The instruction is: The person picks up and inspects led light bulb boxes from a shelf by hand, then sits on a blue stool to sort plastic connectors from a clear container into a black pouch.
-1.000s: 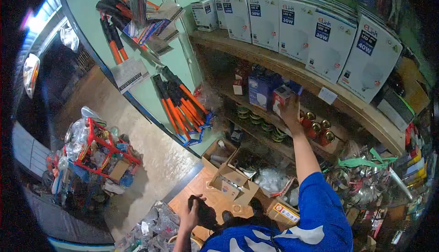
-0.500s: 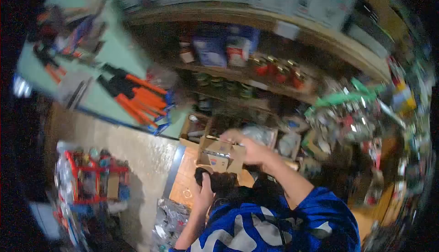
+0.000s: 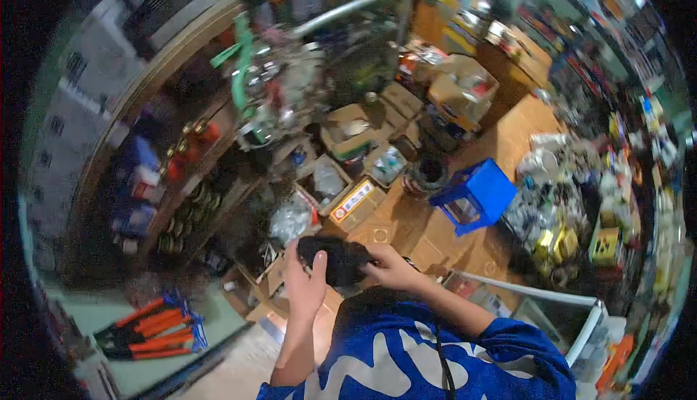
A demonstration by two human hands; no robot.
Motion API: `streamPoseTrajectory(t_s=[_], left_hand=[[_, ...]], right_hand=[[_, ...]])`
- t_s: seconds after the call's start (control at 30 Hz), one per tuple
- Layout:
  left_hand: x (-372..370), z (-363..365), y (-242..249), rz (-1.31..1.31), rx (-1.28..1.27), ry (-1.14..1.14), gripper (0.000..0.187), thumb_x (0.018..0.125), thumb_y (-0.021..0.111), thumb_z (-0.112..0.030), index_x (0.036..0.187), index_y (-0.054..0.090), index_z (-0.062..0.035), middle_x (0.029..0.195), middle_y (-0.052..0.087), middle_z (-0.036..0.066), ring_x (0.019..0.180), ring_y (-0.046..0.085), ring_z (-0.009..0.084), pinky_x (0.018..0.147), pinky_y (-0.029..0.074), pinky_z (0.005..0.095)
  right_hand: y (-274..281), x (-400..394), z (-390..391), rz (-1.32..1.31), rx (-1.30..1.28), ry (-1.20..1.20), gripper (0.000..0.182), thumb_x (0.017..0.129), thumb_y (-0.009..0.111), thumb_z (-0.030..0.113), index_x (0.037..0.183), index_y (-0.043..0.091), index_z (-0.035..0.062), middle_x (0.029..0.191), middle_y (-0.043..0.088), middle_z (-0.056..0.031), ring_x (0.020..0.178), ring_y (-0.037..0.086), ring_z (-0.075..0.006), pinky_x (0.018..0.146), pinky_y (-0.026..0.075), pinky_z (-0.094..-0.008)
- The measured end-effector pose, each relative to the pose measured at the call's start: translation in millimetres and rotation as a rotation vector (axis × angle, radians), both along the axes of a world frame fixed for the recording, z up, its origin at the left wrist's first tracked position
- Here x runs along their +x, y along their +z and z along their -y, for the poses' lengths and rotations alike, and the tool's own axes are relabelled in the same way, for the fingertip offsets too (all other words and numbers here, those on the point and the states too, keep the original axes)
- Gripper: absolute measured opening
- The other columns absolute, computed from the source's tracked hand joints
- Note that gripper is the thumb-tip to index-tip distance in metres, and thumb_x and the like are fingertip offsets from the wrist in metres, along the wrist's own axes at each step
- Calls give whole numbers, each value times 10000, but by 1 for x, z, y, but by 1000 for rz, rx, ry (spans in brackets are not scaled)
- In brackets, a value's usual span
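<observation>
A black, soft-looking bundle [image 3: 332,258] is between my two hands, in front of my chest; its exact kind is hard to make out. My left hand [image 3: 306,284] grips its left side, with the thumb lying over the front. My right hand [image 3: 392,268] has its fingers closed on the bundle's right edge. Just beyond the hands stand a carton with a white label [image 3: 353,204] and a clear plastic bag [image 3: 292,215]. An open cardboard box [image 3: 270,278] sits low to the left, partly behind my left hand.
A blue plastic stool [image 3: 475,195] stands on the tiled floor to the right. Orange-handled cutters [image 3: 152,327] lie on a pale green surface at lower left. Several open cartons [image 3: 348,128] crowd the area ahead. A glass case [image 3: 559,313] is close on my right.
My view has swung to the right, bringing the blue stool and floor into sight. My right hand has left the open cardboard box and now holds the black bundle together with my left.
</observation>
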State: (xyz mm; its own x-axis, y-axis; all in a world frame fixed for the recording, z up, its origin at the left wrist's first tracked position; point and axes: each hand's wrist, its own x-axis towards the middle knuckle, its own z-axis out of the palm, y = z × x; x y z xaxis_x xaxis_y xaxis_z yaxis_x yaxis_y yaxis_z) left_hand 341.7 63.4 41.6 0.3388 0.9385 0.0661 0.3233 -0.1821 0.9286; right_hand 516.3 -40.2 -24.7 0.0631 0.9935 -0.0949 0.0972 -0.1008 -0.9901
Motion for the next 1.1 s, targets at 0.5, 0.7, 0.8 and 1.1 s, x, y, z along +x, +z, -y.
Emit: streamPoseTrajectory(t_s=[0.5, 0.7, 0.8, 1.1], left_hand=[[342, 122, -45, -65, -37, -848, 492, 799, 804, -108, 1258, 629, -90, 1080, 712, 176, 976, 714, 319, 835, 558, 404], [446, 110, -61, -47, -34, -1004, 388, 844, 764, -133, 1203, 643, -49, 1004, 728, 182, 903, 722, 335, 788, 551, 396], [495, 82, -74, -114, -65, -1082, 346, 862, 749, -140, 1174, 647, -30, 980, 729, 188, 890, 723, 340, 770, 546, 396], [645, 47, -60, -137, -83, -1185, 317, 893, 722, -155, 1158, 635, -4, 991, 727, 200, 949, 715, 354, 819, 537, 400]], right_hand=[[16, 269, 191, -222, -329, -547, 370, 1034, 560, 304, 1140, 654, -39, 1022, 702, -93, 961, 623, -152, 851, 506, -318], [-22, 328, 247, -541, -44, -913, 367, 1054, 518, 218, 1352, 559, 7, 1246, 667, -105, 1145, 646, -207, 974, 506, -345], [-42, 344, 269, -435, -212, -1093, 368, 1061, 495, 237, 1351, 545, 17, 1291, 641, -122, 1171, 633, -229, 970, 506, -352], [-84, 377, 281, -533, -286, -1478, 340, 1057, 508, 245, 1326, 566, 45, 1252, 664, -92, 1120, 653, -193, 864, 533, -298]])
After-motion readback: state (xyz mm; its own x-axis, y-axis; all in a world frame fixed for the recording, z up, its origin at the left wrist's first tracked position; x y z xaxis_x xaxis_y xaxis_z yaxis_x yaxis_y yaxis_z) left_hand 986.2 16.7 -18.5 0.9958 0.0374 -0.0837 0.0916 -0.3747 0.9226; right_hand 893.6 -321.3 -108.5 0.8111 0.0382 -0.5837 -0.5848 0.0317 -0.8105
